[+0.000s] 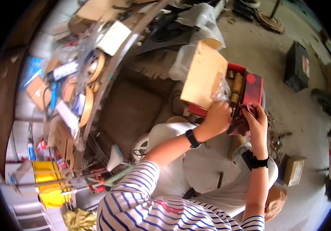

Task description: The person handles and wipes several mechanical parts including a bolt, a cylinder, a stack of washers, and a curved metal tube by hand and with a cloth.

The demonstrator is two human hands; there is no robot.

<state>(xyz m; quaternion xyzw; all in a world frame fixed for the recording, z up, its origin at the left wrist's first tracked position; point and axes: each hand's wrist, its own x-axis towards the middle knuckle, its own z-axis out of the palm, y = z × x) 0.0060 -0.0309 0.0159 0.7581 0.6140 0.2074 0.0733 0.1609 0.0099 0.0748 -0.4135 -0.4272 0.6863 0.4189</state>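
My right hand (258, 122) is closed on a dark red cloth (241, 125), which hangs below the fingers. Just left of it, my left hand (218, 118) rests by the near side of an open red box (236, 67), its fingers curled; what they grip, if anything, is hidden. Inside the box lie a tan cylindrical piece (236, 85) and a crumpled clear plastic bag (222, 91). A tan cardboard panel (204, 73) leans up at the box's left. Along its right side sits a red-and-black flap or smaller box (252, 89).
To the left, a cluttered shelf holds tape rolls (87, 104), a white tube (66, 71) and small cartons. A black case (297, 66) stands on the floor at right, with a small carton (294, 171) nearer me. A yellow container (49, 181) is at lower left.
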